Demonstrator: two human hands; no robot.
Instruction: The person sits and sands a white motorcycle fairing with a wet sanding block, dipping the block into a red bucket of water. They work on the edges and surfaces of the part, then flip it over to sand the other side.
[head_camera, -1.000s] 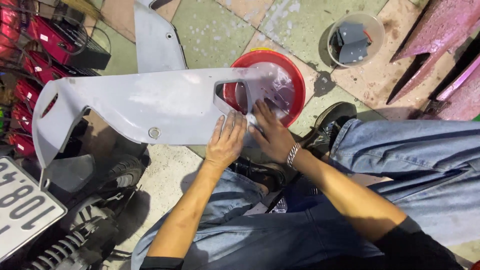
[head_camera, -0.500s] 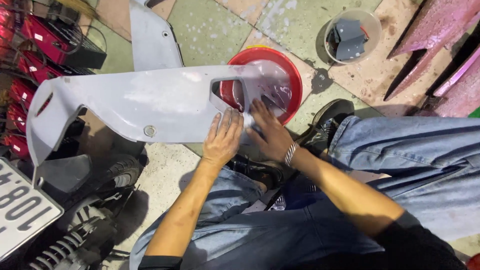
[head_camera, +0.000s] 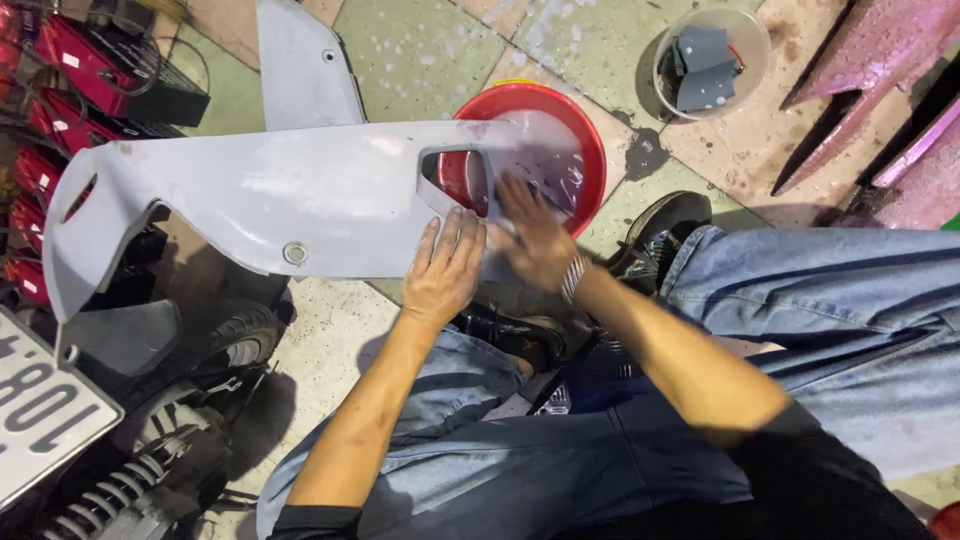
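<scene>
Left hand (head_camera: 445, 268) flat on the lower edge of the grey fairing panel (head_camera: 270, 205), fingers spread and pressing down, gripping nothing. Right hand (head_camera: 532, 238) just beside it, palm down on the panel's right end, fingers slightly apart and blurred (whether anything lies under the palm cannot be told); a beaded bracelet (head_camera: 573, 280) at the wrist. Panel held roughly level above the knees, long and curved, with an angular cut-out (head_camera: 455, 178) near the hands and a round fastener hole (head_camera: 295, 253) further left. Under the panel's right end, a red basin (head_camera: 585, 135) on the tiled floor (head_camera: 420, 50). Beyond that, a clear tub (head_camera: 712, 58) with dark grey pieces inside. Another grey panel piece (head_camera: 305, 65) upright behind. Blue jeans (head_camera: 800, 320) and a black shoe (head_camera: 665, 225) below. At far left, a scooter's rear tyre (head_camera: 225, 345) and white number plate (head_camera: 40, 420).
</scene>
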